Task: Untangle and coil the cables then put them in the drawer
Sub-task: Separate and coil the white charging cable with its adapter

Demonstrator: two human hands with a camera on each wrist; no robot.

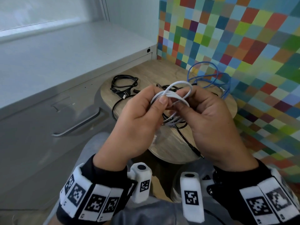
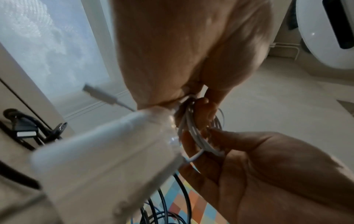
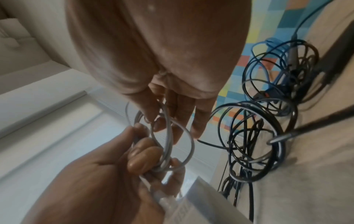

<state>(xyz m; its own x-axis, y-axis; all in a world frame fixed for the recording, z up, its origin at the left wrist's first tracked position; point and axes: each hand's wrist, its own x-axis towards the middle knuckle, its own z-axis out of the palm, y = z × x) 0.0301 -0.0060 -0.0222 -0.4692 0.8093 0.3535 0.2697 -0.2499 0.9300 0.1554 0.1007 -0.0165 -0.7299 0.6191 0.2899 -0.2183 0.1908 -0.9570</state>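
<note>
Crowding table (image 1: 168, 148): black cables (image 1: 124, 85) (blue cable (image 1: 209, 78) behind) w/ white coil (image 1: 172, 95).

Both hands meet on a coiled white cable (image 3: 168, 144); the left hand (image 3: 107, 178) pinches its loops, black cables (image 3: 254, 145) heaped beside.

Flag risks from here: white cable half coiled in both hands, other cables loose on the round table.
1. The white cable coil is only pinched by the left hand and right hand; a slip could let the loops spring open.
2. Its lower loops hang close to the black cables on the round wooden table and may snag.
3. The blue cable remains tangled, and the grey drawer looks closed.
</note>
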